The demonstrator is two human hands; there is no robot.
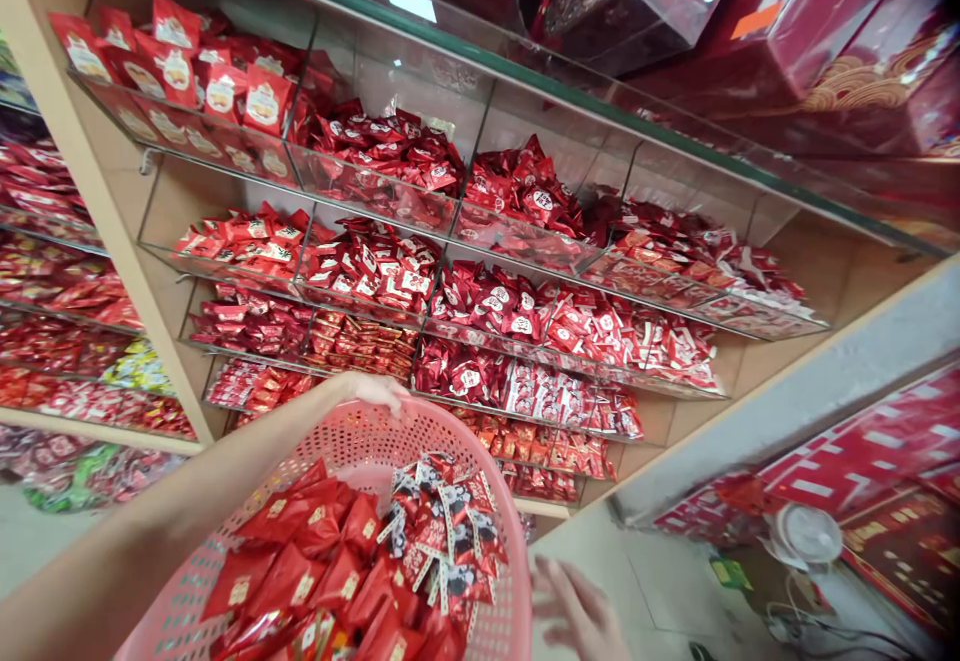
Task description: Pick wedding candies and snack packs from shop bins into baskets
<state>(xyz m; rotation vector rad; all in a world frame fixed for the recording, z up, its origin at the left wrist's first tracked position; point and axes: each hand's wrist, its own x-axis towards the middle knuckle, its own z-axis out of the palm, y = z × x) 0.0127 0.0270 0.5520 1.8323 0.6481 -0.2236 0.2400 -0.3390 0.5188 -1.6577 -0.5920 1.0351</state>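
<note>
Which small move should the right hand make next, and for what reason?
Perhaps steady the pink basket with the right hand: it looks open and close by, while only the left hand appears to hold the basket, loaded with red packets.

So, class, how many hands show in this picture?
2: the left hand holds the pink basket by its far rim; the right hand is beside it, partly cut off below.

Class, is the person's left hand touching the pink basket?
Touching: the head view shows the left hand holding the far rim of the pink basket.
</note>
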